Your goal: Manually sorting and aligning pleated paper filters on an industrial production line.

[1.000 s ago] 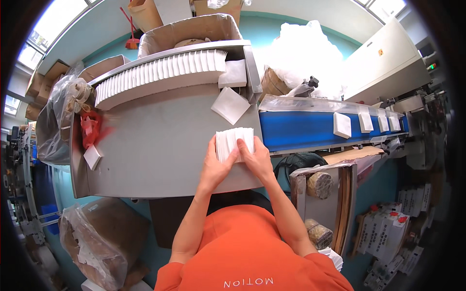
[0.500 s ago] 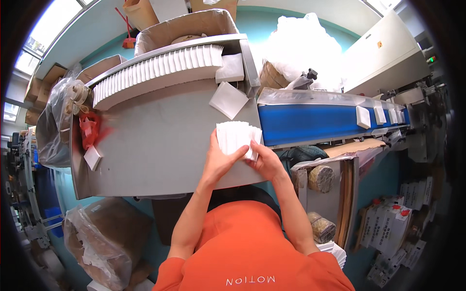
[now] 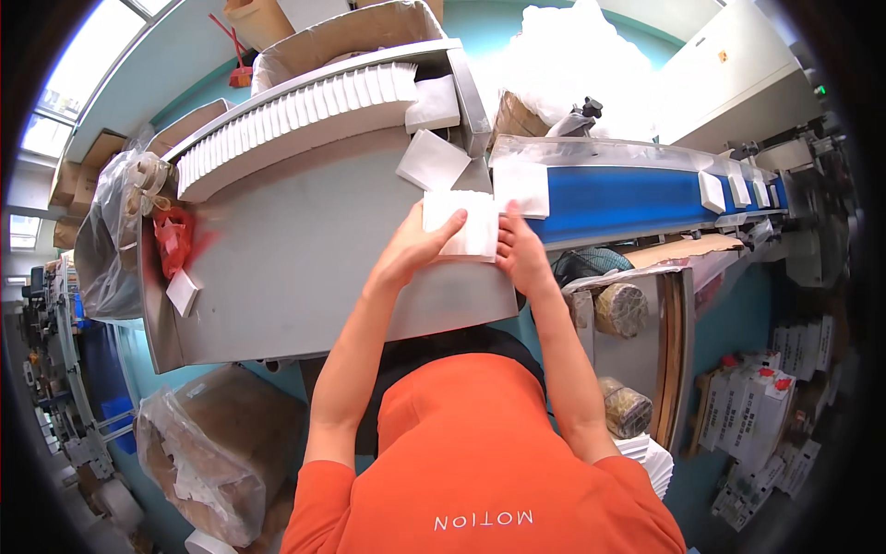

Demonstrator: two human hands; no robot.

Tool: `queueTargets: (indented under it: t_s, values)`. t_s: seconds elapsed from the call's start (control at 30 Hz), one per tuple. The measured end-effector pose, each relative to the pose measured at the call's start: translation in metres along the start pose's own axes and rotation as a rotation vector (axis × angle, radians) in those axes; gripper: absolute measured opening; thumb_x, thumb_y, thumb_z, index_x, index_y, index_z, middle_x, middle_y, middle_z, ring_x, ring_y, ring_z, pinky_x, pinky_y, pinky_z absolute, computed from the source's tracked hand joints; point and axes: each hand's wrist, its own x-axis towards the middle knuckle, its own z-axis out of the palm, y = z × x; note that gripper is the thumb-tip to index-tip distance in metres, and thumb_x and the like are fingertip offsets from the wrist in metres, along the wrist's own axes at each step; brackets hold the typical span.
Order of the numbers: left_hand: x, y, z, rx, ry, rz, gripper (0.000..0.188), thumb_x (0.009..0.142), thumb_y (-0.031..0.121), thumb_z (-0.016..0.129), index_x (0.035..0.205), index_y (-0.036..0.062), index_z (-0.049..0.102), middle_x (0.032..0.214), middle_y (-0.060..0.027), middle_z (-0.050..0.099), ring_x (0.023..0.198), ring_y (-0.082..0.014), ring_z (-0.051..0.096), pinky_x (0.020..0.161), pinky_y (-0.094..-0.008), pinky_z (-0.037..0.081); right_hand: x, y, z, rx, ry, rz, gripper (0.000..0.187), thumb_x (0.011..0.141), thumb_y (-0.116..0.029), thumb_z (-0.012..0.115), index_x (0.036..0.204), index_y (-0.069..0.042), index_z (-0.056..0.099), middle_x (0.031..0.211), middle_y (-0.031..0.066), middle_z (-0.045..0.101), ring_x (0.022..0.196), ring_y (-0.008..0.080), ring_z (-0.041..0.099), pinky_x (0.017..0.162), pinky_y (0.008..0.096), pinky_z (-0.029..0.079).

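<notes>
A stack of folded white napkins (image 3: pixel 452 242) is gripped in my left hand (image 3: pixel 413 247), thumb lying across its top. The stack is over the right part of the grey metal table. My right hand (image 3: pixel 526 257) is at the stack's right edge, fingers apart and thumb slightly blurred; whether the fingertips touch the edge is hard to see. Just beyond that thumb, another white napkin stack (image 3: pixel 526 185) lies on the near end of the blue conveyor belt (image 3: pixel 618 198). A further loose white stack (image 3: pixel 432 161) rests on the table above my left hand.
A long row of upright white napkins (image 3: pixel 295 120) lines the table's (image 3: pixel 295 249) back rim, ending at a white block (image 3: pixel 434 103). Small white stacks (image 3: pixel 712 192) sit farther along the belt. A red plastic bag (image 3: pixel 173 240) hangs at the left edge. A bagged carton (image 3: pixel 212 443) stands below.
Both hands have moved up and away from me. The thick bundle between them has been split: one stack now lies on the belt's near end, one stays in my left hand. Belt stacks shifted right.
</notes>
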Motion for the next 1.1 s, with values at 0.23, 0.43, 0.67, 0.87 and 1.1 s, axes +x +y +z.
queueTargets:
  t_s: [0.23, 0.43, 0.67, 0.87, 1.1]
  values:
    - [-0.001, -0.018, 0.005, -0.333, -0.101, -0.028, 0.060, 0.098, 0.033, 0.058, 0.146, 0.0049, 0.035, 0.129, -0.0111, 0.055, 0.114, -0.0187, 0.055, 0.091, -0.0309, 0.049, 0.015, 0.018, 0.029, -0.434, 0.027, -0.353, 0.053, 0.095, -0.047, 0.061, 0.116, 0.001, 0.061, 0.104, 0.0138, 0.070, 0.094, 0.0242, 0.068, 0.082, 0.0350, 0.052]
    - [-0.010, -0.022, 0.002, -0.041, 0.015, 0.071, 0.100, 0.076, 0.039, 0.083, 0.142, -0.0059, 0.023, 0.133, -0.0220, 0.049, 0.121, -0.0259, 0.053, 0.098, -0.0331, 0.048, 0.005, 0.025, 0.003, 0.142, -0.330, 0.084, 0.049, 0.100, -0.025, 0.055, 0.142, -0.004, 0.039, 0.132, 0.0090, 0.055, 0.120, 0.0220, 0.057, 0.102, 0.0391, 0.049]
    - [-0.007, -0.025, 0.008, -0.119, 0.006, 0.070, 0.097, 0.072, 0.032, 0.084, 0.143, -0.0042, 0.028, 0.134, -0.0209, 0.051, 0.125, -0.0275, 0.052, 0.102, -0.0357, 0.045, 0.014, 0.032, -0.021, 0.120, -0.366, 0.094, 0.052, 0.102, -0.027, 0.051, 0.143, -0.001, 0.036, 0.135, 0.0113, 0.053, 0.122, 0.0221, 0.056, 0.105, 0.0394, 0.047]
    - [-0.006, -0.038, 0.016, -0.051, 0.100, 0.130, 0.088, 0.077, 0.030, 0.079, 0.143, -0.0031, 0.032, 0.136, -0.0198, 0.050, 0.126, -0.0279, 0.051, 0.104, -0.0360, 0.043, 0.006, 0.037, -0.013, 0.092, -0.204, -0.006, 0.041, 0.101, -0.020, 0.053, 0.134, 0.002, 0.046, 0.124, 0.0119, 0.060, 0.111, 0.0220, 0.061, 0.094, 0.0367, 0.052]
    - [-0.005, -0.044, 0.028, -0.254, -0.093, 0.175, 0.060, 0.102, 0.033, 0.050, 0.150, -0.0001, 0.032, 0.149, -0.0145, 0.041, 0.134, -0.0206, 0.042, 0.111, -0.0303, 0.032, 0.005, 0.029, -0.001, -0.210, 0.141, -0.281, 0.055, 0.096, -0.046, 0.060, 0.120, 0.003, 0.056, 0.108, 0.0145, 0.067, 0.095, 0.0203, 0.066, 0.081, 0.0297, 0.051]
